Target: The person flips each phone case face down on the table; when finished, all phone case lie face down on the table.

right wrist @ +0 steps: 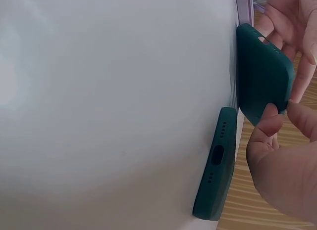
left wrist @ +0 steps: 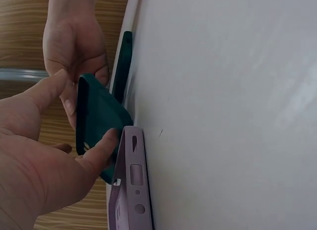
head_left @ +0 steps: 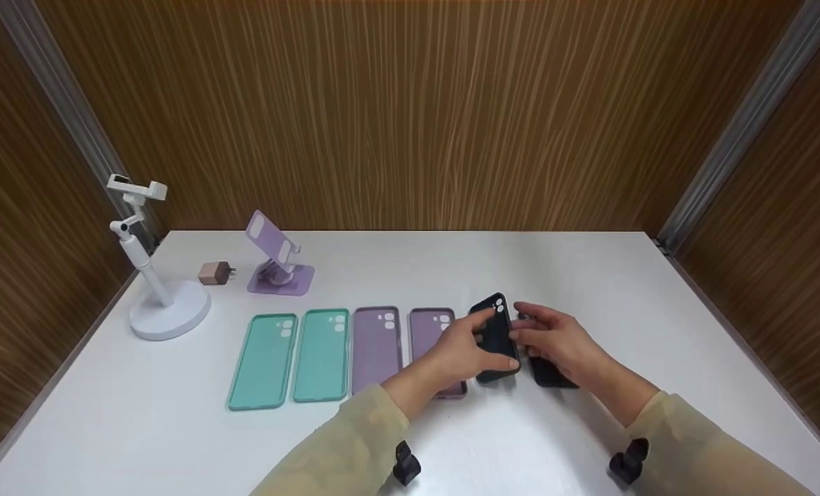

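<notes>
A dark green phone case (head_left: 497, 339), nearly black in the head view, is tilted up off the tabletop between both hands. My left hand (head_left: 459, 350) grips it across its width, thumb at the near right corner and fingers at the far left edge. With fingertips at its right edge, my right hand (head_left: 559, 342) pinches the same case. The right wrist view shows the outer side of this case (right wrist: 262, 74); its hollow inside (left wrist: 101, 114) faces the left wrist camera. A second dark green case (head_left: 551, 374) lies under my right hand, partly hidden by it.
Left of my hands lie two purple cases (head_left: 377, 348), the nearer one partly behind my left hand, then two mint green cases (head_left: 265, 362). Farther back stand a purple phone stand (head_left: 272, 241), a charger plug (head_left: 215, 273) and a white stand (head_left: 169, 310). Wood-patterned panels enclose the table.
</notes>
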The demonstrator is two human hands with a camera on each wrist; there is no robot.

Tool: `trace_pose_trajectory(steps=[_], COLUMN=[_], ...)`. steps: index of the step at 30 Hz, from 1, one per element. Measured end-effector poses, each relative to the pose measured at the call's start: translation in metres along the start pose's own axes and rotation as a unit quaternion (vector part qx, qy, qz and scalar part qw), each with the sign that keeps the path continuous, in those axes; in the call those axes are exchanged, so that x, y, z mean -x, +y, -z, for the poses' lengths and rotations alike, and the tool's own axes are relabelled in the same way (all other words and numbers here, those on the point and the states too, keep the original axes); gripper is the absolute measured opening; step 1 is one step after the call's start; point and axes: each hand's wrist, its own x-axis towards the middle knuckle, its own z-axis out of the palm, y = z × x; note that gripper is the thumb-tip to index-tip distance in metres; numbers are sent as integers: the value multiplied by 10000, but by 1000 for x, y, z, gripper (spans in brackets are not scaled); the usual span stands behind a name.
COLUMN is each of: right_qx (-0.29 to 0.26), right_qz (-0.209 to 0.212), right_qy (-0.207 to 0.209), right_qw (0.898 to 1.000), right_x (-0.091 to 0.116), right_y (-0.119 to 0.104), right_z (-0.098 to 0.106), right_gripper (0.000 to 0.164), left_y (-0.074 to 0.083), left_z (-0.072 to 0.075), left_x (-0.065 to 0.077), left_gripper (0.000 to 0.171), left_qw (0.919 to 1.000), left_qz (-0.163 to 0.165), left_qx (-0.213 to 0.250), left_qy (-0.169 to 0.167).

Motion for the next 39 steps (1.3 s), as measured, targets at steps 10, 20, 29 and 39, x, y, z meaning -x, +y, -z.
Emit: trace_pose_trajectory(steps=[10, 20, 29, 39], right_qx=[-535, -514, -250, -93], right_qz=[26, 161, 127, 155], right_qy=[-651, -1006, -1129, -1129], right_qw=[9964, 9935, 9932, 9934], right_x=[-2, -4, -2, -4], right_y=[1, -2, 2, 0], right_z=[0, -5, -9, -13], right_gripper=[77, 77, 78, 76], left_y=[0, 2, -5, -3], left_z=[0, 5, 9, 13], left_x=[4, 3, 6, 9], left_gripper=[97, 97, 91, 95], left_qw=[9995, 9977, 9889, 9825], left_qz=[34, -8, -42, 330], left_qx=[301, 674, 1410, 1789], left_qy=[-47, -120, -472, -401])
